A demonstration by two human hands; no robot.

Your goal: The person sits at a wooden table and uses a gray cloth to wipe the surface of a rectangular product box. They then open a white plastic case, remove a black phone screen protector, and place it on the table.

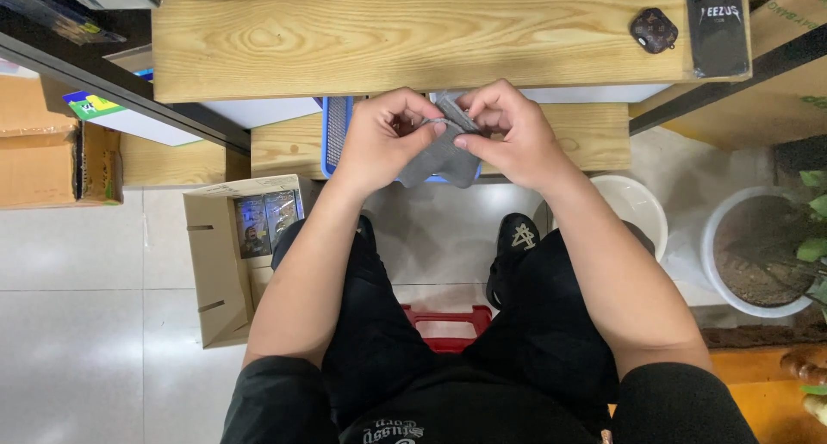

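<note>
Black shirt and black shorts fill the bottom of the view, closest to the lens, with the seated person's knees spread over a red stool [446, 325] whose seat shows only as a strip between the legs.

At far left a brown carton [47, 164] sits under the shelf edge, cut off by the frame. Next to the left leg an open cardboard box [220, 263] stands on the tiled floor, within arm's reach; the packets inside it are too small to make out.

Both forearms rise to meet in front of the wooden worktop [413, 39]. The left hand [379, 138] is closed in a pinch on the upper edge of a small grey fabric piece [444, 158], and the right hand [504, 134] is likewise pinched on the same edge from the other side, so the cloth hangs between them, lifted clear of the worktop and near the eyes, seemingly for fine work at its rim. What the fingertips do there is hidden by the knuckles. A blue tray [334, 134] lies behind the hands on the lower shelf, mostly covered by them.

Farther right, a small dark patterned case [654, 30] rests on the worktop, a white bucket [636, 207] stands beside the right forearm, and a white plant pot [758, 246] is clipped by the edge.
</note>
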